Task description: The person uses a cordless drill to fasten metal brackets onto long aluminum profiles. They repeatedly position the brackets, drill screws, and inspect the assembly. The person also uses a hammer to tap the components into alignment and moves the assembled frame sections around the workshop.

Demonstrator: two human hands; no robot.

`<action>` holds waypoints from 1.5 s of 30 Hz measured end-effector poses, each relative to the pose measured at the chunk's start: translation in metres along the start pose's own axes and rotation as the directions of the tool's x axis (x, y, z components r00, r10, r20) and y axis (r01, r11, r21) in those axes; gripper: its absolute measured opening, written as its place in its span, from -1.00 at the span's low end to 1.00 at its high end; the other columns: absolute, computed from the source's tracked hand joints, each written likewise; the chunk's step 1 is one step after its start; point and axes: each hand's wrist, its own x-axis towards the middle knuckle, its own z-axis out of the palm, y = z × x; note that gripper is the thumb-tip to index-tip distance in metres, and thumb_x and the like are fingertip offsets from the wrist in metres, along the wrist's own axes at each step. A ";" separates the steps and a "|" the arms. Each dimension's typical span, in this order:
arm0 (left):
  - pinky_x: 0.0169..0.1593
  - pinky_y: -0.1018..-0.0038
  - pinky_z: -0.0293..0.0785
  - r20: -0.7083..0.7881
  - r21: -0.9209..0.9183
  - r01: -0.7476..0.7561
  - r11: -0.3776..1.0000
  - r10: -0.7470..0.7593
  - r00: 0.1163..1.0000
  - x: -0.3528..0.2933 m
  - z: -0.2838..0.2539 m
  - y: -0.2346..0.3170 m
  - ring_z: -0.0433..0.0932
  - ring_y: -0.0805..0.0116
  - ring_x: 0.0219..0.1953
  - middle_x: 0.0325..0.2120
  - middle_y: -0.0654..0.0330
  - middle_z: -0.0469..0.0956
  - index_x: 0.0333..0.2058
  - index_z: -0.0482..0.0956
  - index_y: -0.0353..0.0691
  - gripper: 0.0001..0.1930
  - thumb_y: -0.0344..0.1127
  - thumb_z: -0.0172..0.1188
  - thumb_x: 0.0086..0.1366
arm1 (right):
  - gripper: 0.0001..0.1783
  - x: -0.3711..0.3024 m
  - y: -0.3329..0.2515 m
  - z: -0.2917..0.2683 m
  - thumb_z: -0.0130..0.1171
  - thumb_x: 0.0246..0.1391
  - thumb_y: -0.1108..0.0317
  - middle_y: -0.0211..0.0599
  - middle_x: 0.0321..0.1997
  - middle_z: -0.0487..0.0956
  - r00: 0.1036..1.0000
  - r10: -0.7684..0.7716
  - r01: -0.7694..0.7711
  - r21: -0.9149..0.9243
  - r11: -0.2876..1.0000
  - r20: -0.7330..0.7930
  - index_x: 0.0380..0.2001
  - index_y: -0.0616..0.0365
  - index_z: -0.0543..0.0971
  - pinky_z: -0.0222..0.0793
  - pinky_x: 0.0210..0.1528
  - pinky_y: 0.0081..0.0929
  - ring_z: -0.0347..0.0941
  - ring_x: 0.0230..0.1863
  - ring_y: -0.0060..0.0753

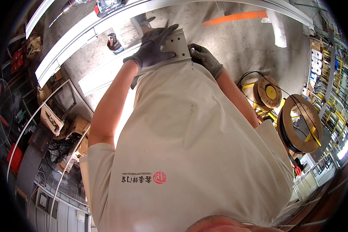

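My left hand (150,48), in a dark grey glove, grips a white metal profile (180,45) close to its end, thumb and fingers spread across it. Several small round holes show in the profile's face. At that same end is my right hand (207,60), also gloved, its fingers curled in by the profile's edge. Whatever those fingers may hold is hidden. The profile lies in front of my light-coloured shirt, running off to the left beneath my left forearm.
Long white frame bars (77,48) cross ahead. A cordless drill (69,7) lies beyond them at far left. Another dark tool (114,43) is by my left hand. Cable reels (301,123) stand on the right, with loose black cable. An orange strip (236,17) lies on the floor ahead.
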 end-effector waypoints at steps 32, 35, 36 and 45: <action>-0.52 0.55 0.20 -0.659 -0.105 0.120 0.987 -0.160 0.735 -0.040 -0.194 0.138 0.27 0.66 -0.61 -0.56 0.34 0.65 -0.09 0.76 -0.28 -0.54 0.06 0.39 0.34 | 0.02 0.003 -0.062 0.079 -0.22 0.37 -0.43 -0.07 0.60 0.15 0.875 -0.406 0.394 0.099 0.914 0.264 0.54 0.20 0.04 -0.05 0.60 -0.09 0.09 0.58 -0.11; -0.56 0.55 0.16 -0.707 -0.040 0.108 0.993 -0.104 0.699 -0.052 -0.200 0.141 0.23 0.68 -0.64 -0.54 0.34 0.67 -0.08 0.76 -0.28 -0.55 0.03 0.39 0.35 | 0.03 0.003 -0.067 0.120 -0.18 0.35 -0.43 -0.14 0.60 0.15 0.795 -0.418 0.501 -0.086 0.861 0.438 0.55 0.16 0.04 -0.05 0.61 -0.11 0.06 0.59 -0.14; -0.57 0.55 0.15 -0.710 -0.021 0.137 0.990 -0.111 0.696 -0.055 -0.202 0.146 0.23 0.69 -0.65 -0.53 0.34 0.68 -0.07 0.75 -0.28 -0.56 0.02 0.39 0.35 | 0.07 0.006 -0.069 0.125 -0.06 0.32 -0.42 -0.13 0.60 0.14 0.775 -0.399 0.505 -0.102 0.857 0.490 0.56 0.19 0.01 -0.07 0.62 -0.11 0.02 0.62 -0.16; -0.62 0.53 0.17 -0.774 -0.020 0.044 0.999 -0.043 0.631 -0.063 -0.205 0.158 0.26 0.64 -0.75 -0.80 0.36 0.36 -0.08 0.71 -0.29 -0.31 0.32 0.36 0.22 | 0.18 -0.017 -0.095 0.184 -0.07 0.28 -0.47 -0.07 0.59 0.11 0.718 -0.519 0.584 0.005 0.812 0.464 0.54 0.34 -0.06 -0.08 0.62 -0.13 0.04 0.60 -0.15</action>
